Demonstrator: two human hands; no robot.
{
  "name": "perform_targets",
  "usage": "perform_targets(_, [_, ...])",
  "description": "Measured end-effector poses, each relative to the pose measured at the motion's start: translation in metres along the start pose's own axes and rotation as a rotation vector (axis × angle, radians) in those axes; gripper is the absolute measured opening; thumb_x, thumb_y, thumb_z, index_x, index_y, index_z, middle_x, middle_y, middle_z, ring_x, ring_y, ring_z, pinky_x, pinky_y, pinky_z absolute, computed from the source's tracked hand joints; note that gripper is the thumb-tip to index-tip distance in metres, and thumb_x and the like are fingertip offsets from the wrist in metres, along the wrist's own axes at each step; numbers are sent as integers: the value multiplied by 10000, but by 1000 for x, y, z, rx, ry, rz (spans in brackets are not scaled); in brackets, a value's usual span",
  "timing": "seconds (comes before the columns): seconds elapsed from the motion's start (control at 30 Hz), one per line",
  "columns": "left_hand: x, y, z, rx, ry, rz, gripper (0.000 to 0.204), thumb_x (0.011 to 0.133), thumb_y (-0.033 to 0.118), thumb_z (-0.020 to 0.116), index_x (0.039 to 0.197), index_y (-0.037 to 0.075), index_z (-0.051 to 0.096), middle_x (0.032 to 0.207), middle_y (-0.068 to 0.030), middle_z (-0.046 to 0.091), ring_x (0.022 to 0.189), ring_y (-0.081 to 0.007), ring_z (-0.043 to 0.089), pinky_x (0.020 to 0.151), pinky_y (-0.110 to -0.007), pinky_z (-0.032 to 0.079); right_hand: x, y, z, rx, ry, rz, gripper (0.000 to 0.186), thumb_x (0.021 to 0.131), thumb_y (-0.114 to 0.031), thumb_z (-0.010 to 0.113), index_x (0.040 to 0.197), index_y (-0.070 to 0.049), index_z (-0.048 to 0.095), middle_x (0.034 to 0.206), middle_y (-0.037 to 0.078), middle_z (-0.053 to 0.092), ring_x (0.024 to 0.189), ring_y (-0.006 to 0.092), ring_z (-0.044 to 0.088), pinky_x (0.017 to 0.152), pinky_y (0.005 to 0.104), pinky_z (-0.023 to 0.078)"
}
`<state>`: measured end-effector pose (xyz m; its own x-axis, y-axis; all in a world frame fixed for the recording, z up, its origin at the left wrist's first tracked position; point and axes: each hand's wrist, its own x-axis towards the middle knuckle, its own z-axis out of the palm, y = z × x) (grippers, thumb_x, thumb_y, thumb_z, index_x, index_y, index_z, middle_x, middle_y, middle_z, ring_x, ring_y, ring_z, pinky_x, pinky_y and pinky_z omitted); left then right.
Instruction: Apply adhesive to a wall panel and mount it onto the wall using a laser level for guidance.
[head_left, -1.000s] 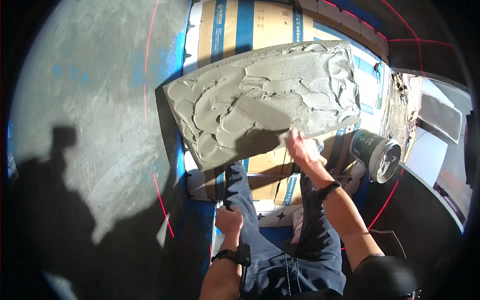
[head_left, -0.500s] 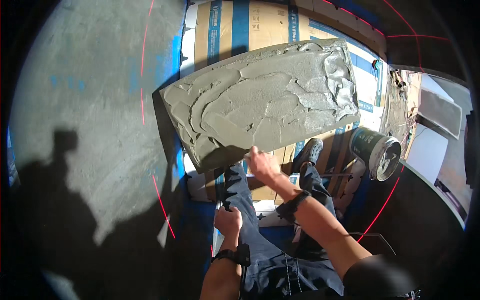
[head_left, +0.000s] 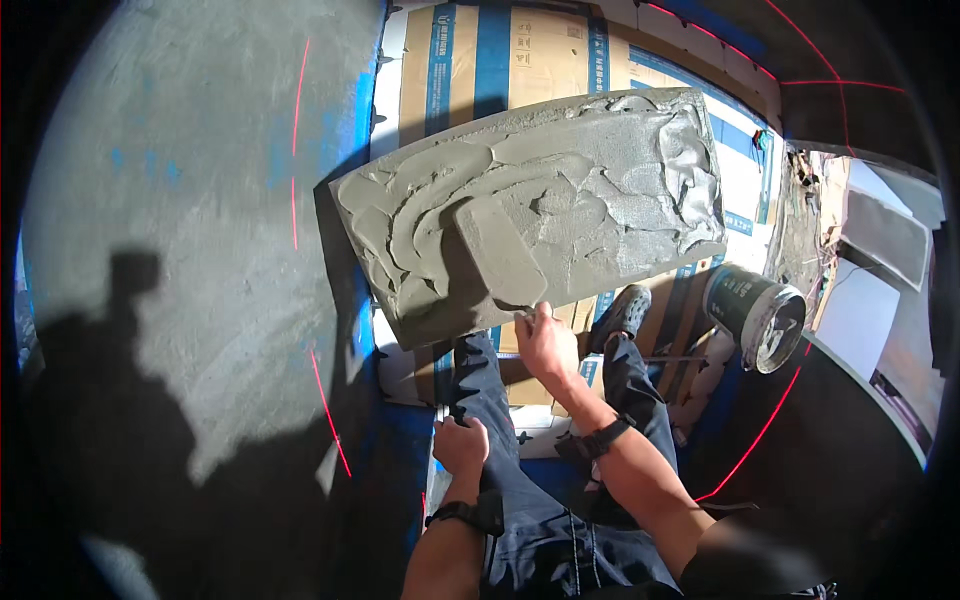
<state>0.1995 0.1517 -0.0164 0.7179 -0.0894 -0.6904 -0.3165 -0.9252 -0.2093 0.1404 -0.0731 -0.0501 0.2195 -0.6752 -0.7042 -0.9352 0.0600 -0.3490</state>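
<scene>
A large rectangular tile or slab lies tilted in front of me, its face spread with wet grey mortar in ridges and smears. My right hand is closed round the handle of a trowel at the slab's near edge. The trowel's long blade, coated in grey mortar, is over the left-middle part of the slab and casts a shadow there. My left hand is a fist by my left thigh, well away from the slab; what it holds, if anything, is hidden.
Under the slab are flattened cardboard sheets with blue bands, over white flooring. A mortar-smeared dark bucket is tipped on its side at the right, near my shoe. A grey wall rises at the left. Red laser lines cross the room.
The trowel's blade has lifted and turned into view above the mortar, with my right hand moving slightly right and down. My left hand stays by my thigh. The whole view has shifted slightly.
</scene>
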Motion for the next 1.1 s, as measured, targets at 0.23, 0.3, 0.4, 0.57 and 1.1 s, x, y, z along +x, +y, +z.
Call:
perform_targets(0.23, [-4, 5, 18, -17, 66, 41, 373, 877, 311, 635, 1047, -12, 711, 1032, -208, 699, 987, -395, 686, 880, -479, 551, 73, -28, -29, -311, 58, -278, 338, 1034, -341, 470, 1056, -13, 544, 895, 262, 706, 782, 428, 725, 682, 517, 584])
perform_targets(0.3, [1, -18, 27, -31, 131, 79, 357, 872, 304, 644, 1031, -9, 709, 1020, -204, 698, 978, -394, 686, 870, -481, 553, 83, -15, -43, -250, 141, -249, 311, 1028, -316, 483, 1048, -11, 541, 903, 273, 702, 775, 430, 723, 674, 514, 583])
perform_targets(0.4, [-1, -1, 17, -29, 119, 82, 355, 860, 302, 656, 1027, -7, 712, 1025, -203, 697, 969, -388, 691, 852, -483, 561, 76, 11, -59, 12, 267, 9, 356, 1009, -335, 551, 1064, 17, 543, 892, 309, 701, 836, 487, 704, 727, 543, 577])
perform_targets(0.57, [-3, 14, 0, 38, 14, -16, 378, 857, 314, 662, 1054, -4, 718, 1067, -195, 689, 979, -383, 696, 846, -477, 568, 63, -24, -73, 79, 161, 61, 450, 993, -381, 567, 1124, 50, 553, 867, 333, 698, 852, 511, 701, 807, 573, 562])
perform_targets(1.1, [-4, 9, 7, -54, 81, 92, 359, 855, 280, 652, 1043, -21, 709, 1090, -222, 683, 1024, -404, 673, 913, -472, 542, 94, -6, -158, -34, 182, 46, 439, 979, -363, 564, 1107, 56, 589, 934, 320, 706, 952, 487, 694, 868, 548, 554])
